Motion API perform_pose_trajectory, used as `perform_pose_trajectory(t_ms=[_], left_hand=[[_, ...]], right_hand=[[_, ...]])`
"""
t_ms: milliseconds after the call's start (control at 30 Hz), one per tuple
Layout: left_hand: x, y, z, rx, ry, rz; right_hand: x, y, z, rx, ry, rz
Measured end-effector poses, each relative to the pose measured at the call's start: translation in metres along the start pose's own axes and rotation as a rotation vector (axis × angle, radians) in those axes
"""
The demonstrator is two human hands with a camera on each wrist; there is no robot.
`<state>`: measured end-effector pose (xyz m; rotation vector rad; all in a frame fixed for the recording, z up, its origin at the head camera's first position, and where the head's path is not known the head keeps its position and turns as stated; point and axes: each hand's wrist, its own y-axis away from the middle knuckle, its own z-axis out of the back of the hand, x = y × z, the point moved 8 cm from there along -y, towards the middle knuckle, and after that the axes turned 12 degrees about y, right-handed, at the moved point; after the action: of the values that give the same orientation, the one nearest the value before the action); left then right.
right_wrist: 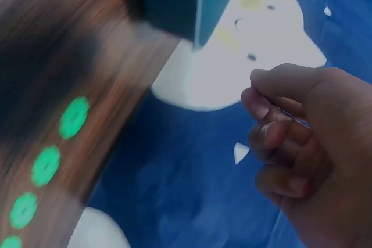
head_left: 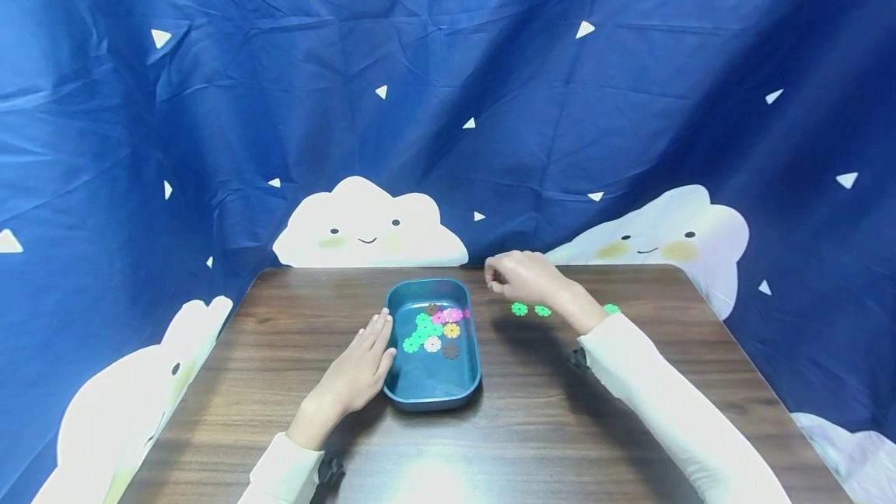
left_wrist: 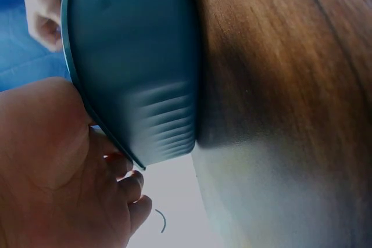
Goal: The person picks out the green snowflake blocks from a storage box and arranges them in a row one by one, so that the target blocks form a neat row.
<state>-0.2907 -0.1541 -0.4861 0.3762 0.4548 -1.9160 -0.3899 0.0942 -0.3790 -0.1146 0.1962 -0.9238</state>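
Note:
A dark blue tray (head_left: 430,383) stands on the wooden table (head_left: 280,348) and holds several flower-shaped discs (head_left: 437,329) in green, pink, yellow, white and brown. My left hand (head_left: 360,368) lies flat on the table, its straight fingers against the tray's left wall (left_wrist: 133,56). My right hand (head_left: 493,280) hovers just right of the tray's far corner with its fingers curled. In the right wrist view, thumb and forefinger (right_wrist: 264,114) pinch a thin disc seen edge-on. Green discs (head_left: 519,308) lie in a row on the table under that hand (right_wrist: 74,118).
A blue cloth with white clouds and triangles (head_left: 371,224) hangs behind and beside the table. One more green disc (head_left: 612,308) lies close to my right sleeve. The table's right edge (head_left: 707,309) is close to the discs.

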Motion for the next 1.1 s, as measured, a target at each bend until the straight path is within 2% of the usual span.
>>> perform_pose_trajectory(t_ms=[400,633,867,1100], left_hand=[[0.000,0.001,-0.001,-0.010,-0.012,-0.005],[0.000,0.000,-0.001,-0.042,0.004,-0.045],[0.001,-0.001,-0.004,-0.034,-0.019,-0.064],[0.004,-0.002,-0.007,-0.010,-0.018,-0.044]], right_hand=[[0.071,-0.044,-0.009,0.039,-0.011,0.129],[0.108,-0.065,-0.022,0.057,-0.007,0.243],[0.134,-0.076,-0.046,0.164,-0.019,0.267],[0.150,-0.082,-0.070,0.262,-0.059,0.267]])
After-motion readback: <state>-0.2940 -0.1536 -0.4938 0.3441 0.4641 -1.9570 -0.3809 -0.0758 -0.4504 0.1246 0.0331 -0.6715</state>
